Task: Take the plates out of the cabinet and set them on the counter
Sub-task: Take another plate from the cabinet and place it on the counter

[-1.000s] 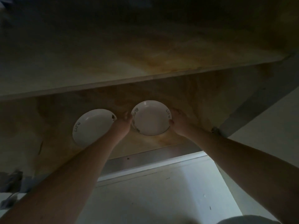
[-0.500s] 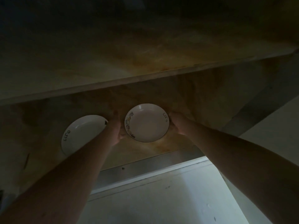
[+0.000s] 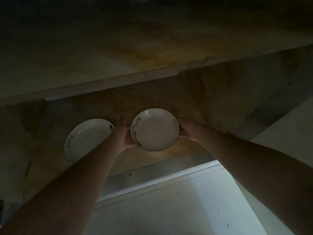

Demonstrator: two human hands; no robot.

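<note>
Head view: left hand [image 3: 124,139] and right hand [image 3: 188,131] clasp the decorated plate [image 3: 155,129] by opposite rims; best kept level, clear of the second plate [image 3: 86,138], coming off the shelf [image 3: 177,148].

cabinet shelf [image 3: 186,99], brown, dim | on it: white plate [image 3: 84,138], left side

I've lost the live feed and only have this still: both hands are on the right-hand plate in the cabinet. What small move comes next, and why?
Probably draw the held plate straight back out over the shelf's front edge. The left hand and right hand already grip its opposite rims, so it looks secure. The second plate sits beside the left forearm; keep clear of it.
</note>
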